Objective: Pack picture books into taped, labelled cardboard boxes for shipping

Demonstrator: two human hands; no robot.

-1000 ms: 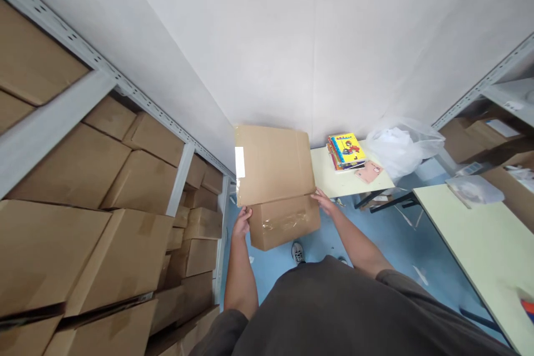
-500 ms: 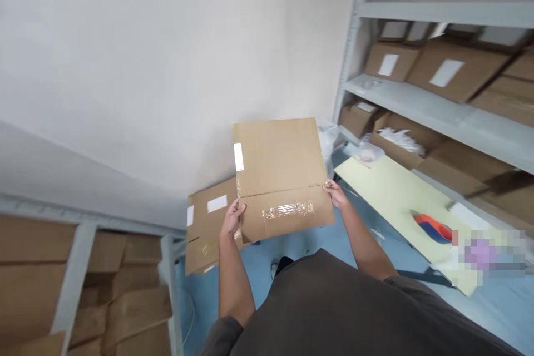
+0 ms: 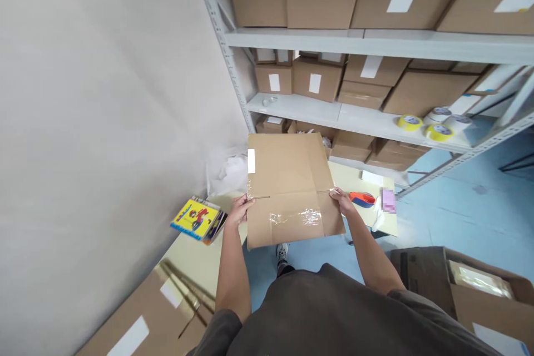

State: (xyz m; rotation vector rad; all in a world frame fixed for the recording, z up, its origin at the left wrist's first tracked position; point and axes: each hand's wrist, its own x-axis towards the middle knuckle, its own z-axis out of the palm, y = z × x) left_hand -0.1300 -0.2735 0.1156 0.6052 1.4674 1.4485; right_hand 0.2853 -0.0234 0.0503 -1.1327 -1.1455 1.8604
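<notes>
A flattened cardboard box is held out in front of my body, with a white label on its left edge and clear tape across its lower part. My left hand is closed on its left edge, thumb on top. On the opposite edge my right hand grips the cardboard near the crease. The fingers beneath the board are hidden. Just beyond my right hand, an orange and blue tape dispenser lies on a pale yellow table.
Metal shelving full of cardboard boxes stands ahead and to the right, with several tape rolls on one shelf. Books lie on the left tabletop. A large open carton sits at lower right. A wall rises at left.
My view has turned right, bringing more shelving, the tape rolls and the books into sight. Both hands still hold the flattened box, which has come round with me.
</notes>
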